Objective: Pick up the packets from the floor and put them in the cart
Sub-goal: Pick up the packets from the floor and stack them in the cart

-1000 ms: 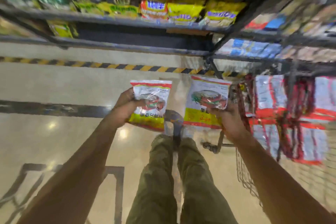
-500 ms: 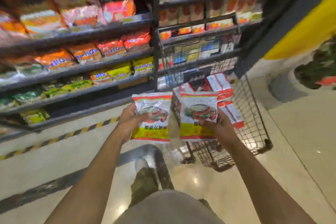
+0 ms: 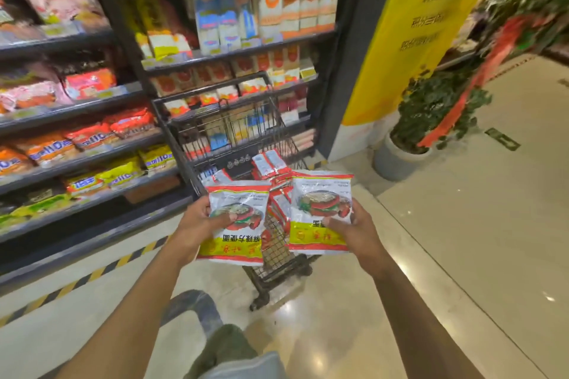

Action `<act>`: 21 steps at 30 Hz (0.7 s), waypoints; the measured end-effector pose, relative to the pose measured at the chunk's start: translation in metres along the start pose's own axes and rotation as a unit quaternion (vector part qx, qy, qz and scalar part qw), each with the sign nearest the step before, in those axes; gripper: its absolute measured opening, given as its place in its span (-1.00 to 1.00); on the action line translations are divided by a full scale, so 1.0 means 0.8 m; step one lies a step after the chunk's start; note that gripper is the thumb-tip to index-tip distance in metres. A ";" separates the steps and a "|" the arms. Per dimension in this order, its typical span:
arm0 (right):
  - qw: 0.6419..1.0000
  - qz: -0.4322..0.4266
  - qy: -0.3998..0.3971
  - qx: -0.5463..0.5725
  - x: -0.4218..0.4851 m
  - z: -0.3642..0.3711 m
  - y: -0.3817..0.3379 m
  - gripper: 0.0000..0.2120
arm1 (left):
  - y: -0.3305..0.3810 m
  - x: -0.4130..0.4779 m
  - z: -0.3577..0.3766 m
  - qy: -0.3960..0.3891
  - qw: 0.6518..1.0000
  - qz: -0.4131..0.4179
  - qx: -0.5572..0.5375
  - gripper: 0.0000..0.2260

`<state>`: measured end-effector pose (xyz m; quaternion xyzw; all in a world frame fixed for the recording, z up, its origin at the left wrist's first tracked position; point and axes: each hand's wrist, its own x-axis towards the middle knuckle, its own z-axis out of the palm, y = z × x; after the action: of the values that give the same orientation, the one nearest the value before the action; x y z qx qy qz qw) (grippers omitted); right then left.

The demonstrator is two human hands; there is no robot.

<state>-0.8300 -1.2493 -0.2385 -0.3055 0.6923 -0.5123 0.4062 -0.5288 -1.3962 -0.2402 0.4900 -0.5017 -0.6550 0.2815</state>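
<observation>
Moved: both packets, closer to the near end of the cart (image 3: pixel 274 248). Held: left packet (image 3: pixel 237 224) gripped by left hand (image 3: pixel 197 224); right packet (image 3: pixel 320 212) by right hand (image 3: pixel 358 231). Surroundings: shelves (image 3: pixel 92 151) close along cart's left; potted plant (image 3: pixel 431 114) right, apart. Open floor (image 3: pixel 446 240) right.

Two alike noodle packets: white film, red top band, yellow bottom band, bowl picture. Left packet (image 3: pixel 235 221) and right packet (image 3: pixel 320 212) held side by side, faces up, over the near end of the black wire cart (image 3: pixel 215 120). Red-and-white stacked packets (image 3: pixel 271 163) lie inside it.
</observation>
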 end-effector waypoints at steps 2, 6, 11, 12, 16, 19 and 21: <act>1.000 0.002 0.005 0.006 0.004 -0.020 0.001 -0.45 | -0.003 -0.004 0.017 0.015 1.000 0.001 0.000 -0.59; 1.000 -0.002 -0.006 -0.011 0.026 -0.040 0.003 -0.45 | -0.017 0.004 0.032 0.062 0.997 -0.018 -0.032 -0.60; 0.998 0.016 -0.045 -0.050 0.083 -0.051 0.011 -0.52 | -0.035 0.049 0.041 0.132 0.988 -0.045 -0.059 -0.64; 0.997 0.019 -0.055 -0.059 0.099 -0.051 0.016 -0.50 | -0.039 0.062 0.043 0.141 0.987 -0.047 -0.064 -0.64; 0.991 0.056 -0.093 -0.076 0.170 -0.038 0.032 -0.45 | -0.066 0.123 0.050 0.175 0.979 -0.058 -0.083 -0.69; 0.985 0.093 -0.120 -0.088 0.227 -0.019 0.050 -0.47 | -0.091 0.169 0.053 0.193 0.972 -0.100 -0.087 -0.69; 0.980 0.117 -0.129 -0.096 0.267 -0.003 0.066 -0.48 | -0.115 0.199 0.054 0.216 0.963 -0.136 -0.083 -0.68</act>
<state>-0.9355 -1.4126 -0.3420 -0.3233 0.7111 -0.3487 0.5179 -0.6151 -1.4858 -0.3824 0.6587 -0.3014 -0.6049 0.3308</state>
